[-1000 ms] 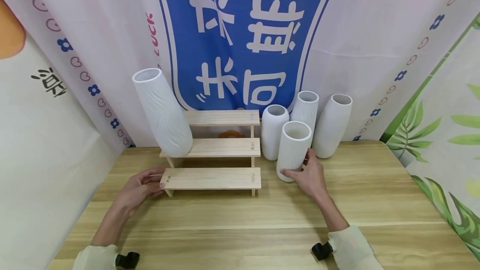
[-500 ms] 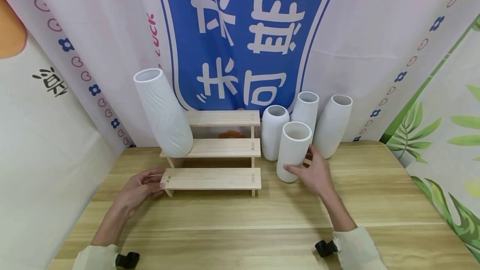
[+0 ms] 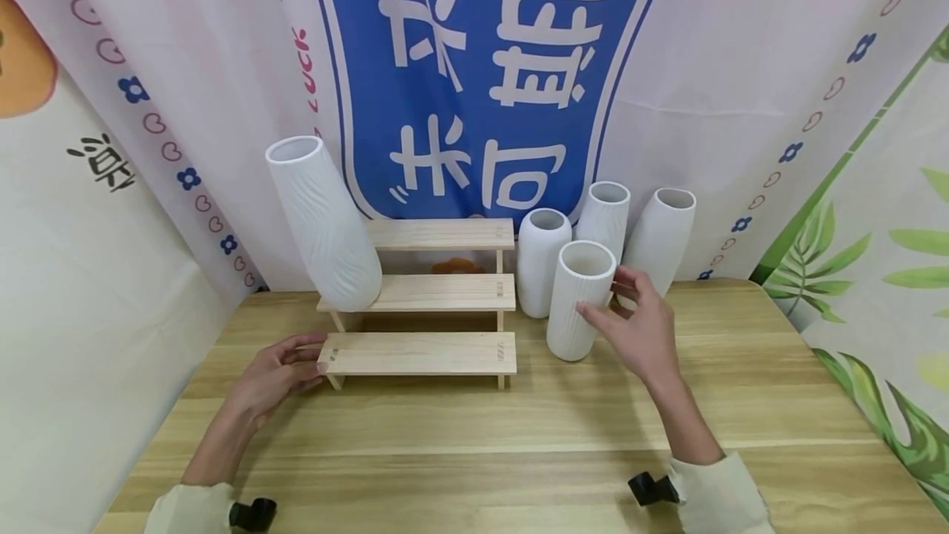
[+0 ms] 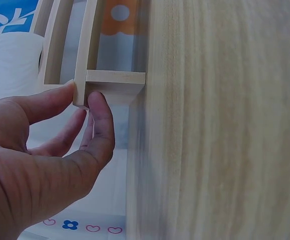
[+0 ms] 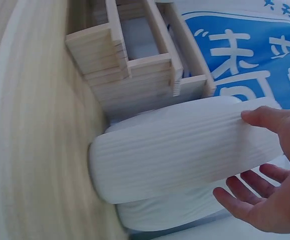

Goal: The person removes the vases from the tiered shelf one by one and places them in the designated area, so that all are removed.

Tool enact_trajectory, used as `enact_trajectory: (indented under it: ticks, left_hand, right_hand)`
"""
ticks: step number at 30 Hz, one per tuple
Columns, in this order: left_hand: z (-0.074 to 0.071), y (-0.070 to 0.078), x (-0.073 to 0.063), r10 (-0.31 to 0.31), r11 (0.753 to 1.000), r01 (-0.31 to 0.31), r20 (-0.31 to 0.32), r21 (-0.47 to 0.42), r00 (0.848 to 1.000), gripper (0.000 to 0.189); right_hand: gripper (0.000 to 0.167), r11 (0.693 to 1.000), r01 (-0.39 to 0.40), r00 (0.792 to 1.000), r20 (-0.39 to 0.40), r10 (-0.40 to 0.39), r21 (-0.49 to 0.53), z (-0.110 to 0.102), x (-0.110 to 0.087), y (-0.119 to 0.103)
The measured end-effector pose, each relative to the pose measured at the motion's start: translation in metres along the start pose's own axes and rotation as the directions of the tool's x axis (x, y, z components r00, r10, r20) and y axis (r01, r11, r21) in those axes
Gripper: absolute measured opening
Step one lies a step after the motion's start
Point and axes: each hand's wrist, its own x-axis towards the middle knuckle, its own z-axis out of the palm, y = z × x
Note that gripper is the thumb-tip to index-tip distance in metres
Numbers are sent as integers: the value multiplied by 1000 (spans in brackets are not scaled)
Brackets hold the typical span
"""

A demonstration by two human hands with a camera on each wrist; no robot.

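My left hand [image 3: 270,377] pinches the left end of the lowest board of a three-tier wooden display stand [image 3: 418,353]. In the left wrist view, thumb and fingers meet at the board's [image 4: 80,95] corner. A ribbed white vase [image 3: 574,311] stands upright right of the stand. My right hand [image 3: 638,328] is spread loosely around its upper right side. The right wrist view shows the thumb on the ribbed wall and relaxed fingertips [image 5: 225,197] along the opposite edge. A tall wavy-patterned white vase [image 3: 326,229] stands on the stand's middle tier, at the left.
Behind the ribbed vase stand a short rounded white vase [image 3: 541,270], a narrow-necked white vase [image 3: 604,217] and a tall smooth white vase [image 3: 661,237]. A printed curtain [image 3: 704,105] hangs behind the wood-grain table [image 3: 460,452].
My right hand has slid up the ribbed vase from near its base to its upper part, moving slightly right. The vase stays in place, and my left hand keeps its hold on the stand.
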Motion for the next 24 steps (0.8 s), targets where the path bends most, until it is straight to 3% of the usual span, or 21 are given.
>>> enact_trajectory:
  ticks: [4, 8, 13, 18, 24]
  left_hand:
    - [0, 1, 0, 1, 1000, -1, -4, 0, 1000, 65]
    - [0, 2, 1, -1, 1000, 1, -6, -4, 1000, 65]
    - [0, 1, 1, -12, 1000, 12, -7, -11, 1000, 65]
    - [1, 0, 1, -15, 1000, 15, -10, -15, 1000, 66]
    - [1, 0, 1, -9, 1000, 9, -10, -6, 1000, 65]
  right_hand:
    - [56, 997, 70, 992, -102, -68, 22, -2, -3, -11]
    - [48, 987, 159, 971, -188, -149, 38, -3, -6, -21]
    - [39, 969, 244, 944, -237, -228, 39, -1, -13, -36]
    - [17, 942, 333, 911, -275, -308, 46, 6, -15, -44]
    - [12, 938, 342, 902, -301, -311, 56, 14, -11, -46]
